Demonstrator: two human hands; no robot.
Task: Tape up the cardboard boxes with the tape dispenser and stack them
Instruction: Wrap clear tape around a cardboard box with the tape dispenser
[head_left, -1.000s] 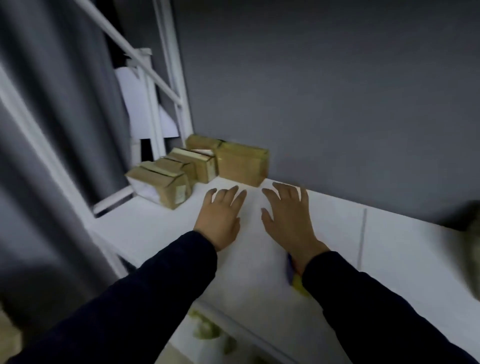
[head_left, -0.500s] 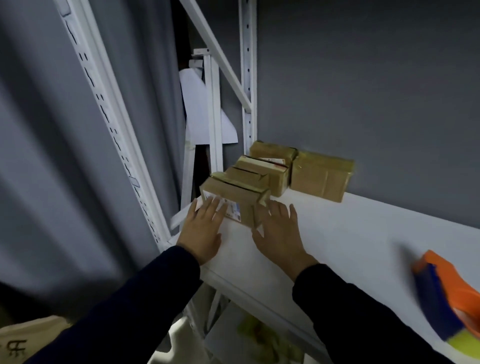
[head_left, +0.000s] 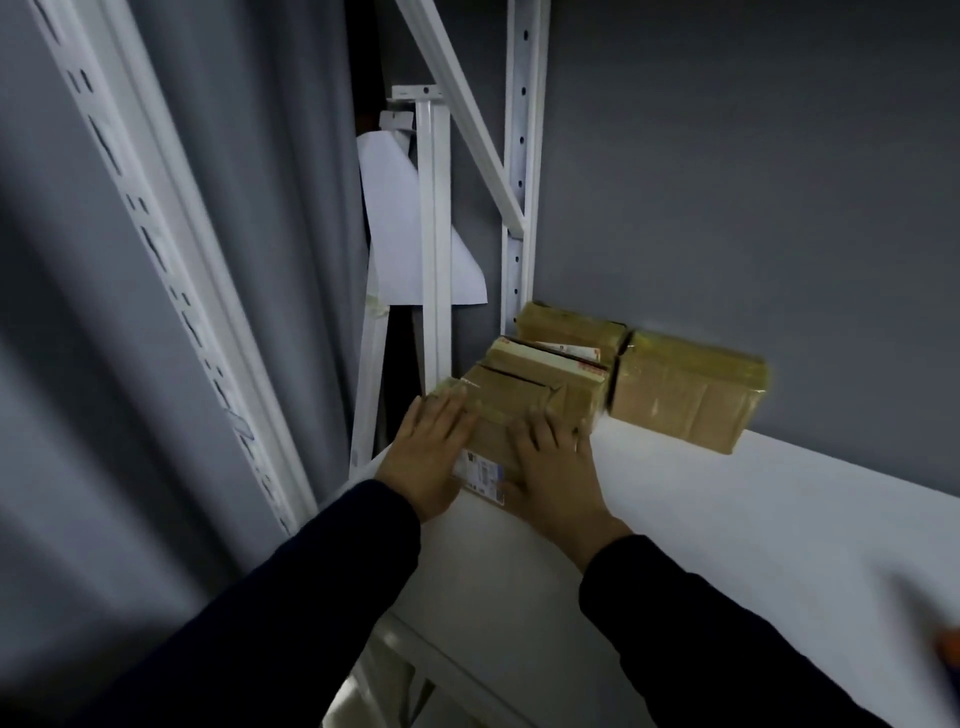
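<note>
Cardboard boxes (head_left: 571, 384): several brown ones bunched at the left end of a white shelf (head_left: 727, 519), against a grey wall (head_left: 727, 156).
Nearest box (head_left: 491, 441): it sits at the shelf's front left corner, between my two hands. A small printed label (head_left: 480, 472) shows on the side facing me.
Left hand (head_left: 428, 457): released, not clenched. My fingers lie straight and close together over the box's left end and top edge, and my palm is against its near side.
Right hand (head_left: 558, 478): also released. It lies flat on the right part of the same box, with my fingers reaching up over the top edge and my thumb beside the label.
Grip: neither hand curls round the box, and both only press on it.
Slit-top box (head_left: 511, 379): it is just behind the nearest one, with a dark gap across its top.
Printed-edge box (head_left: 550, 358): it is farther back and has a red and white strip along one edge.
Back box (head_left: 566, 323): it stands against the wall, beside the shelf's white upright (head_left: 519, 156).
Wide box (head_left: 685, 395): it is wrapped in glossy tape and stands against the wall, just right of the cluster.
Sleeves (head_left: 322, 597): dark, and they cover both my forearms to the wrist.
Left side: a grey curtain (head_left: 234, 208), and a sheet of white paper (head_left: 400, 234) behind the frame.
Right edge: an orange patch (head_left: 949, 649), too blurred to name.
</note>
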